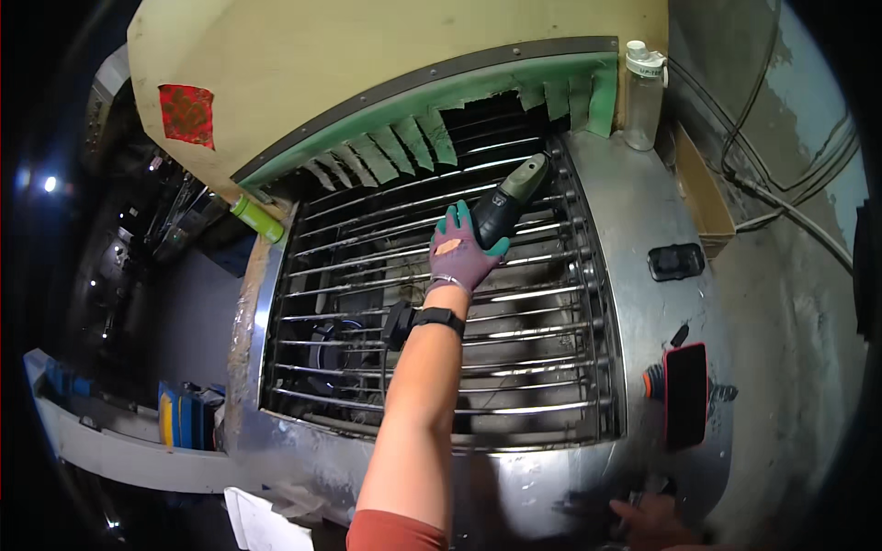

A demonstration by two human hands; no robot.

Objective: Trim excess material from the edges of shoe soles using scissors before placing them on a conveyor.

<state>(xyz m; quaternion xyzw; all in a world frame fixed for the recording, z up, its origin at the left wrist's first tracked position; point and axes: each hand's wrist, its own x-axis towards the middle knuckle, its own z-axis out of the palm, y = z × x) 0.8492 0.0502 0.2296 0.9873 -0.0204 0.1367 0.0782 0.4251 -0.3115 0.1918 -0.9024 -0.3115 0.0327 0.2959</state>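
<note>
My left hand, in a purple and green glove with a torn patch on its back, reaches out over the metal rollers. Its thumb and fingers lie around the near end of a black shoe upper. Out of the upper's far end rises what looks like a grey-green last with a hole in it. The shoe lies tilted across the rollers. At the lower right, in dim light, my right hand shows with its fingers curled; what they hold is unclear.
Torn green flaps hang from a cream hood behind the rollers. On the metal border are a clear bottle, a black phone-like object and a red-edged phone. A green can stands left; a cardboard box stands right.
</note>
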